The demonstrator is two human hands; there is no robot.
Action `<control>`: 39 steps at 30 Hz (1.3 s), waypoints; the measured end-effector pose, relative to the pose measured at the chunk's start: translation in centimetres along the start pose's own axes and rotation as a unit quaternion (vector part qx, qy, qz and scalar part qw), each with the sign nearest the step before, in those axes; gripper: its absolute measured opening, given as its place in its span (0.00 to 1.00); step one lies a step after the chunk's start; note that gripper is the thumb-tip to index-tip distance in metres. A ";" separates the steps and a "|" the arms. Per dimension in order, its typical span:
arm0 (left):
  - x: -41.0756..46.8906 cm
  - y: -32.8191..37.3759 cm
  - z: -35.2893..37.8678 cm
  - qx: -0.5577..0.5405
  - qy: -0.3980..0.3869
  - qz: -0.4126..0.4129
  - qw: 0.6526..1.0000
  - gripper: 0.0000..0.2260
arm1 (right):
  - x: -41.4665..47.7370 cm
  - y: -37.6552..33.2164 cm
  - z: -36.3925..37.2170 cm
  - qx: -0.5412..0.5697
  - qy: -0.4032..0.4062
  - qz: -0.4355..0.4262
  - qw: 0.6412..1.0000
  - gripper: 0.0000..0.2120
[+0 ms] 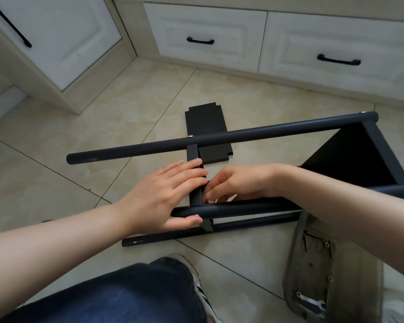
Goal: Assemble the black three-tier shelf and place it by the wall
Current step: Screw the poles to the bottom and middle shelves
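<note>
While laid flat over the black crossbar (193, 152), fingers straight and thumb against the near pole (243, 209): left grip (161, 197), released. Just right of it, right grip (240, 183), fingers curled at the bar's side (pinching anything or not, cannot tell). Around both, half-built shelf frame (380, 145), on its side on the tiled floor (56, 159), centre to right. Beyond the far pole (266, 131), loose black panel (205, 122), lying flat. Lower right, hardware bag (294, 264).
</note>
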State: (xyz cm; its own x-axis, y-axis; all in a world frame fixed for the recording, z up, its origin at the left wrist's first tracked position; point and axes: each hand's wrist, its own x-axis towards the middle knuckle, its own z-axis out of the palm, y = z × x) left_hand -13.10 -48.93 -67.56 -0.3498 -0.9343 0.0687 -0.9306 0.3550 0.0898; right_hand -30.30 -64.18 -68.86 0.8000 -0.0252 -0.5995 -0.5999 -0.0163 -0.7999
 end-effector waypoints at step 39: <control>-1.4 8.3 0.5 -0.720 0.405 -0.533 0.185 0.16 | -6.9 -0.1 4.2 -0.439 0.309 -0.022 0.843 0.12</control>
State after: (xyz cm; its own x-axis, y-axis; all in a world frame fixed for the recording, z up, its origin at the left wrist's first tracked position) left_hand -20.42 -44.69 -67.43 0.6233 -0.3945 -0.6752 0.7715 0.1689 0.6134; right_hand -35.69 -59.78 -64.77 0.8264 -0.5172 -0.2224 -0.5630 -0.7578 -0.3297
